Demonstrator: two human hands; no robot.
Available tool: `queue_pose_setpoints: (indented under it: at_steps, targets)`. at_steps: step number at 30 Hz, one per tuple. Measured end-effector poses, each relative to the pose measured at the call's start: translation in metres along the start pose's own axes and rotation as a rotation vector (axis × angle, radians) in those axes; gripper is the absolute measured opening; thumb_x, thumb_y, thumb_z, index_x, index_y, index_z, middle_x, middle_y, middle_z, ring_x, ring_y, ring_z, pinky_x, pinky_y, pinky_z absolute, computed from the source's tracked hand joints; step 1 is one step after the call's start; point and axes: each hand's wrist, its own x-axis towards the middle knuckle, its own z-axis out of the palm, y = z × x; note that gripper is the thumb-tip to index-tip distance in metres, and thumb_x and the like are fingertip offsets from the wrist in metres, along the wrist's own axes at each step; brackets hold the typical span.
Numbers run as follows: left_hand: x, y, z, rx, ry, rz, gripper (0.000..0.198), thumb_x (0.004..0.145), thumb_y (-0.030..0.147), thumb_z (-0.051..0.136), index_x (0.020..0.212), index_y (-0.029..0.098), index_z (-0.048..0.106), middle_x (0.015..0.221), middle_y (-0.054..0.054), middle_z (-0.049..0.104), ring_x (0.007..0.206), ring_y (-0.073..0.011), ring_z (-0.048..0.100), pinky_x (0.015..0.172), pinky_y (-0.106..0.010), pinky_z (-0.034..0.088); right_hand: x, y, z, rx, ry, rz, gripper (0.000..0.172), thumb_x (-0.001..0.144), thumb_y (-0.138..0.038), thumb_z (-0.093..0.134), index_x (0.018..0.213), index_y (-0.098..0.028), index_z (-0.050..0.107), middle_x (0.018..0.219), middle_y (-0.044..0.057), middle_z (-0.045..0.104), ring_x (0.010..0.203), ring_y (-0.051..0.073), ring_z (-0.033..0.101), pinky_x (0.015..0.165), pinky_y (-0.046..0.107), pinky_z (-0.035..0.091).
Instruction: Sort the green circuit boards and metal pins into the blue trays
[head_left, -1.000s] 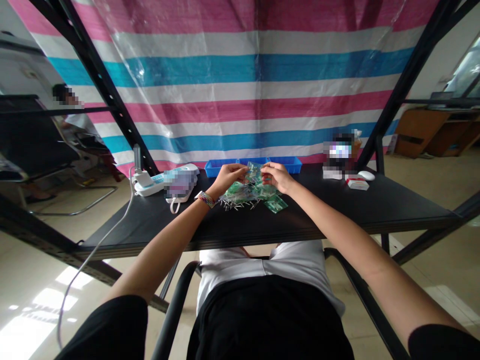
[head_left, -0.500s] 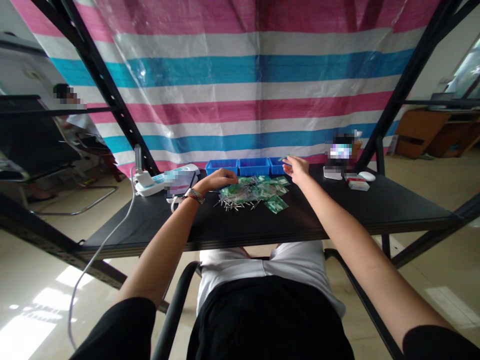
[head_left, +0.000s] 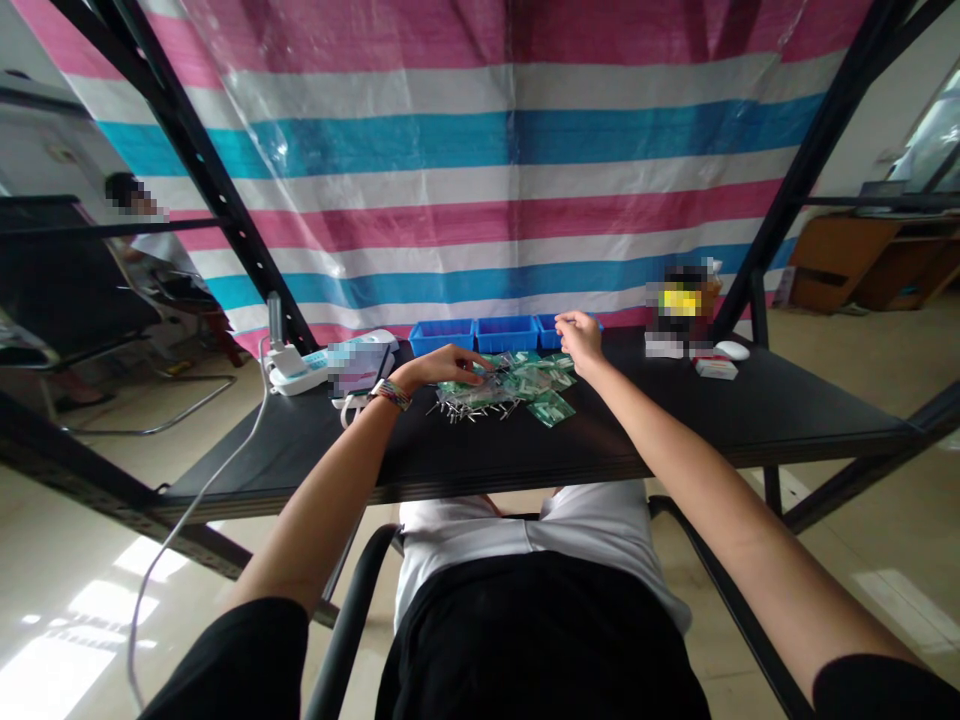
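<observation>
Packets (head_left: 551, 408): light, slippery, I judge.
Left hand (head_left: 442, 362) lies open on them; right hand (head_left: 579, 335) curls near trays (head_left: 506, 332), grip unclear; I'd pinch edges.

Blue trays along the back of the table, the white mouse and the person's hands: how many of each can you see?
Blue trays: 3
White mouse: 1
Hands: 2, left hand and right hand
Total: 6

Lone head-worn view, forward and down over the black table (head_left: 787, 410), fairly near, edges perhaps warped.
</observation>
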Motion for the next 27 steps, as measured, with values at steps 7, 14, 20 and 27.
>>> queue_pose_setpoints:
  at_steps: [7,14,20,27]
  targets:
    - [0.003,-0.005,0.004,0.034,-0.016,-0.014,0.039,0.07,0.044,0.092,0.102,0.02,0.089,0.065,-0.001,0.068,0.054,-0.0129,0.053,0.052,-0.024,0.039,-0.007,-0.003,0.006,-0.054,0.041,-0.055,0.015,0.073,-0.027,0.071,0.086,-0.02,0.068,0.062,-0.004,0.058,0.049,0.01,0.043,0.043,0.02,0.036]
    - [0.005,-0.015,0.005,-0.01,0.033,0.021,0.026,0.077,0.045,0.087,0.085,0.02,0.086,0.086,-0.01,0.082,0.071,-0.0175,0.07,0.069,-0.027,0.055,-0.008,-0.001,0.007,-0.107,0.047,-0.054,0.013,0.073,-0.026,0.068,0.084,-0.018,0.07,0.065,0.0,0.063,0.052,0.012,0.049,0.046,0.024,0.041]
    - [0.007,-0.018,0.003,0.046,0.098,0.026,0.021,0.076,0.039,0.083,0.08,0.018,0.081,0.077,-0.005,0.078,0.067,-0.0148,0.067,0.064,-0.024,0.052,-0.008,-0.001,0.008,-0.144,0.033,-0.07,0.015,0.076,-0.031,0.07,0.084,-0.018,0.071,0.066,0.0,0.065,0.052,0.013,0.052,0.049,0.025,0.042]
    - [0.005,0.016,0.005,-0.183,0.282,0.079,0.036,0.077,0.032,0.085,0.108,0.015,0.076,0.08,-0.003,0.075,0.068,-0.0151,0.069,0.063,-0.025,0.052,-0.015,-0.011,0.012,-0.037,-0.223,-0.01,0.02,0.079,-0.031,0.078,0.093,-0.018,0.074,0.076,0.002,0.072,0.05,0.011,0.052,0.044,0.023,0.037]
